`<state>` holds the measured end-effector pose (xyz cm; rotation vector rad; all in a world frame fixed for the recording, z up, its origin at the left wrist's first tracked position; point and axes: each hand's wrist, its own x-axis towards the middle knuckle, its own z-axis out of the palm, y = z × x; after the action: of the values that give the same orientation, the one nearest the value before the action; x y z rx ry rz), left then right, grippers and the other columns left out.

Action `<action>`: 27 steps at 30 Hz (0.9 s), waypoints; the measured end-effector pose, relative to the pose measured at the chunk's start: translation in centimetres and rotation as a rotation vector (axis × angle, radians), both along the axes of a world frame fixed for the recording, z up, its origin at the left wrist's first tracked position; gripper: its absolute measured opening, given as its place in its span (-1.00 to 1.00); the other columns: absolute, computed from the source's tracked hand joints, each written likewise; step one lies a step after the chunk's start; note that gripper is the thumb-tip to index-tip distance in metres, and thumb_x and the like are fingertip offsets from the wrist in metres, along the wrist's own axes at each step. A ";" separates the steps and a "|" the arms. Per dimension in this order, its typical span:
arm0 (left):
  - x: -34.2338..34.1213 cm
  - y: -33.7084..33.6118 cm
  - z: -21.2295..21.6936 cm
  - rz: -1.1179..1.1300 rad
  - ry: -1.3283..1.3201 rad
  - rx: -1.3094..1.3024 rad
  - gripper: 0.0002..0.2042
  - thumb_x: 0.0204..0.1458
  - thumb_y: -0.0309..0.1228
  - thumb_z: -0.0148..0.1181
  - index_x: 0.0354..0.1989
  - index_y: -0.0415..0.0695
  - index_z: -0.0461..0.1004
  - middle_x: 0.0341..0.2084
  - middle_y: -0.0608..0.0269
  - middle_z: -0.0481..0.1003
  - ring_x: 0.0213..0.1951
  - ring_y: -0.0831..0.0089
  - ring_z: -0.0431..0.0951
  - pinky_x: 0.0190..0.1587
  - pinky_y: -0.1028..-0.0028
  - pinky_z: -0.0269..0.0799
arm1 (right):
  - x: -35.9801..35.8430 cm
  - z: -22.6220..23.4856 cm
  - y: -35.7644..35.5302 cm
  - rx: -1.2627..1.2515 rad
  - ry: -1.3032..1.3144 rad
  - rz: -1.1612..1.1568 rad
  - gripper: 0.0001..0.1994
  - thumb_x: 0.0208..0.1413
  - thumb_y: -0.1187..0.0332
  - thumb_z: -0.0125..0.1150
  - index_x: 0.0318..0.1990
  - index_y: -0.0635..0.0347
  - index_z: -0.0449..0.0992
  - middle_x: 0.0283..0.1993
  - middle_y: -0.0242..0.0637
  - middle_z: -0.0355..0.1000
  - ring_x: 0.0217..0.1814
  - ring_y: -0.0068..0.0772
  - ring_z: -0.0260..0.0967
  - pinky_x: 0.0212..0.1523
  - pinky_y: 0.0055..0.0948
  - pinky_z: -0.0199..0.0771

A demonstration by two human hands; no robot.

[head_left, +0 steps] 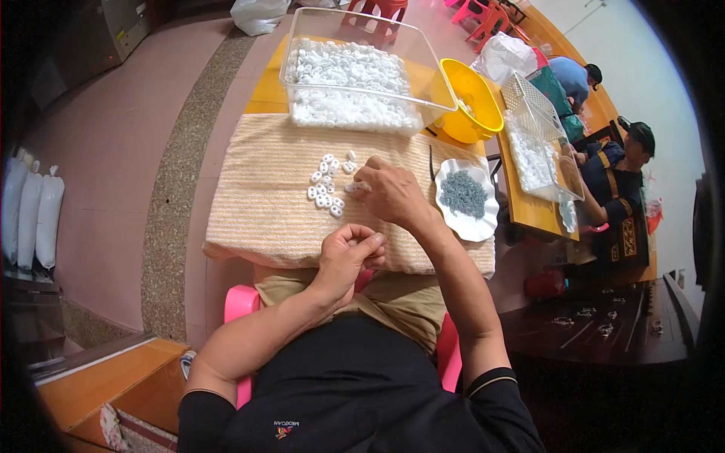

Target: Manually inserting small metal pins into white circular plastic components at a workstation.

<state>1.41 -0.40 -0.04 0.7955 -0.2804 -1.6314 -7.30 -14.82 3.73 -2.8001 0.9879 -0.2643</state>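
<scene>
A ribbed, matt beige cloth (pixel 264 204) bears small glossy white plastic rings (pixel 328 185), behind it stand a clear smooth plastic tub (pixel 423 53) and a shiny yellow plastic bowl (pixel 483 94), beside a glossy white scalloped dish (pixel 476 226)

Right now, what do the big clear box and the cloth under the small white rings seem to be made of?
The clear box looks like glossy transparent plastic: the white pieces show through its walls. The cloth looks like soft beige towel fabric, matte, with fine ribbed lines; the fibre is unclear.
</scene>
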 end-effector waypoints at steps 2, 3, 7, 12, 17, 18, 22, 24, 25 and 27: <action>-0.1 0.0 0.0 0.000 0.000 0.002 -0.92 0.08 -0.52 0.18 -0.32 -0.17 0.40 -0.42 0.24 0.53 -0.44 0.57 0.53 -0.34 0.56 0.54 | -0.1 0.0 0.1 -0.013 -0.051 0.016 -0.81 0.08 0.22 0.11 -0.27 0.07 0.55 -0.20 -0.16 0.41 -0.30 -0.05 0.46 -0.23 -0.16 0.44; -0.1 0.0 0.0 -0.001 -0.008 0.007 -0.92 0.08 -0.52 0.18 -0.32 -0.17 0.40 -0.42 0.24 0.53 -0.45 0.57 0.53 -0.34 0.56 0.54 | -0.1 0.1 0.1 0.019 -0.024 0.018 -0.81 0.09 0.22 0.11 -0.26 0.07 0.56 -0.20 -0.16 0.41 -0.30 -0.05 0.46 -0.23 -0.17 0.44; -0.2 0.0 -0.3 0.011 0.002 0.007 -0.92 0.08 -0.52 0.19 -0.32 -0.18 0.40 -0.43 0.25 0.53 -0.45 0.56 0.53 -0.34 0.56 0.54 | 0.2 0.7 0.3 0.083 0.058 0.020 -0.82 0.10 0.24 0.10 -0.31 0.08 0.57 -0.23 -0.16 0.42 -0.29 -0.04 0.46 -0.23 -0.17 0.44; -0.2 0.0 -0.3 0.008 -0.017 0.002 -0.92 0.08 -0.52 0.19 -0.32 -0.18 0.41 -0.45 0.26 0.51 -0.45 0.57 0.53 -0.34 0.57 0.54 | 0.1 0.7 0.0 0.059 0.038 0.023 -0.84 0.08 0.28 0.10 -0.31 0.08 0.59 -0.25 -0.19 0.44 -0.26 -0.07 0.45 -0.22 -0.18 0.43; -0.1 0.0 -0.3 0.017 -0.025 0.002 -0.93 0.08 -0.52 0.19 -0.32 -0.18 0.41 -0.46 0.28 0.50 -0.45 0.56 0.53 -0.34 0.57 0.54 | 0.1 0.7 -0.5 0.098 0.031 0.086 -0.84 0.06 0.33 0.11 -0.26 0.07 0.60 -0.27 -0.22 0.45 -0.23 -0.09 0.44 -0.20 -0.21 0.41; -0.1 0.0 -0.3 0.014 -0.026 -0.001 -0.93 0.08 -0.52 0.19 -0.32 -0.18 0.41 -0.46 0.28 0.50 -0.45 0.56 0.53 -0.34 0.57 0.54 | 0.3 0.9 -0.5 0.095 -0.001 0.049 -0.83 0.06 0.35 0.12 -0.25 0.08 0.60 -0.26 -0.21 0.45 -0.21 -0.09 0.43 -0.19 -0.21 0.41; -0.1 0.0 -0.1 0.007 -0.038 0.001 -0.92 0.08 -0.52 0.19 -0.32 -0.18 0.41 -0.45 0.27 0.50 -0.45 0.56 0.53 -0.35 0.57 0.54 | 1.0 0.7 -1.7 -0.009 -0.224 0.002 -0.83 0.05 0.38 0.12 -0.24 0.13 0.59 -0.25 -0.18 0.45 -0.16 -0.07 0.42 -0.14 -0.22 0.40; -0.1 0.0 -0.2 -0.001 -0.029 0.001 -0.92 0.08 -0.52 0.19 -0.32 -0.17 0.41 -0.45 0.27 0.51 -0.45 0.56 0.53 -0.35 0.56 0.54 | 1.8 0.2 -2.4 -0.012 -0.237 -0.016 -0.83 0.03 0.39 0.11 -0.25 0.12 0.59 -0.24 -0.16 0.45 -0.16 -0.06 0.43 -0.15 -0.20 0.40; -0.1 0.0 -0.3 -0.006 -0.020 0.001 -0.92 0.07 -0.52 0.19 -0.31 -0.17 0.40 -0.45 0.27 0.51 -0.45 0.55 0.53 -0.35 0.55 0.54 | 2.1 0.0 -2.7 -0.014 -0.249 -0.033 -0.83 0.02 0.39 0.10 -0.26 0.11 0.59 -0.23 -0.15 0.45 -0.16 -0.05 0.43 -0.17 -0.18 0.41; -0.1 0.0 -0.5 -0.010 -0.023 -0.002 -0.92 0.07 -0.52 0.20 -0.32 -0.17 0.40 -0.45 0.26 0.51 -0.45 0.55 0.53 -0.36 0.55 0.54 | 2.4 -0.2 -3.4 -0.011 -0.181 -0.021 -0.83 0.00 0.41 0.10 -0.26 0.13 0.59 -0.21 -0.15 0.45 -0.14 -0.05 0.43 -0.16 -0.18 0.41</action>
<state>1.29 -0.41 -0.49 0.8131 -0.3027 -1.6322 -4.93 -18.26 3.54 -2.7172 0.9770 -0.5171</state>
